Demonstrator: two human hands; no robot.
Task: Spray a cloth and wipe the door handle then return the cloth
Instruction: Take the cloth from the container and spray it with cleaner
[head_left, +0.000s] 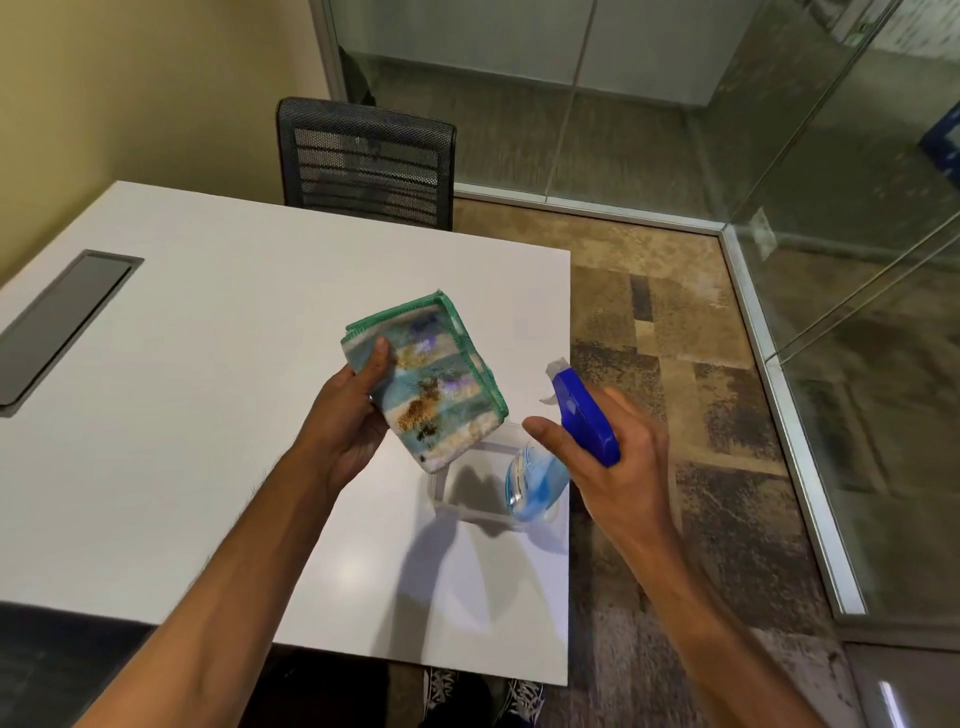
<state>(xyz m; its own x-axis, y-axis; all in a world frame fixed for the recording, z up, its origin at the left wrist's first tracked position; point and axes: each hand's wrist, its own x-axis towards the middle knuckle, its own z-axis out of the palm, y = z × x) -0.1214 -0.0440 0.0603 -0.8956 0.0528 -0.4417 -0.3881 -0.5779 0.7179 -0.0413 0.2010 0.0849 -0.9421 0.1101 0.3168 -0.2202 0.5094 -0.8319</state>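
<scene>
- While the left hand (345, 434) holds the folded cloth (435, 379) up over the white table (182, 415), thumb pressed on the front face and the other fingers tucked behind, the right hand (618, 467) is wrapped around the spray bottle (566, 441) with its blue head pointed roughly toward the cloth.
- I can't really tell whether a finger is on the trigger, since the blue head hides that part. The thumb just sits along the near side of the neck.
- So I'd say we're at the spraying step. The door handle isn't anywhere in view, only glass partitions (779, 156) off to the right.
- Stuff that could go wrong: the nozzle looks aimed a bit past the cloth's right edge, so mist could land on the table or carpet (701, 415) rather than the fabric.
- The cloth is only pinched at one side, so its free end droops. A hard squirt might fold it away and wet only a corner.
- The bottle is tilted, and there's a clear tray (470, 499) right under it at the table edge. Bump that when setting the bottle down and it could slide off.
- Overspraying means a drippy cloth at the handle.
</scene>
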